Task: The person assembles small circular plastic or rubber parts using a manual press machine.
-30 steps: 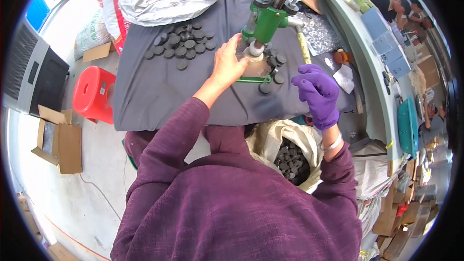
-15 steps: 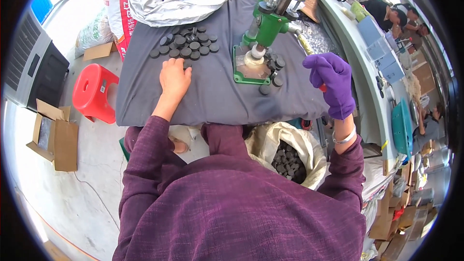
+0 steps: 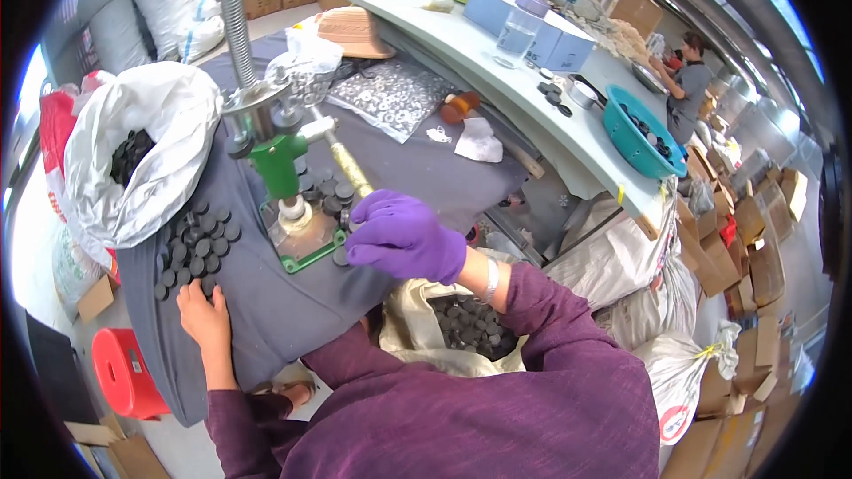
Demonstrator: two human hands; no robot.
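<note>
My left hand [image 3: 206, 321], bare, rests at the near edge of a loose pile of round black discs [image 3: 202, 244]. One black disc [image 3: 209, 283] is between its thumb and fingers. In a purple knit glove, my right hand [image 3: 404, 238] is closed around the lower end of the lever [image 3: 351, 168] of a green hand press [image 3: 274, 168]. The lever's tip is hidden in the glove. A white, rounded part [image 3: 293, 209] sits under the press's ram, above the green-rimmed base plate [image 3: 311, 259]. More black discs [image 3: 332, 205] lie beside the press, partly behind my glove.
A white sack [image 3: 182, 137] with black pieces stands at the left of the grey-covered table. A cream sack [image 3: 408, 319] of discs is below its front edge. A clear bag of small rings [image 3: 395, 93] lies behind. The long bench [image 3: 586, 142] holds a teal basket [image 3: 621, 137].
My view has turned to the right. My gloved right hand, still on the lever, has come in closer to the press base. The left hand stays at the pile's near edge.
</note>
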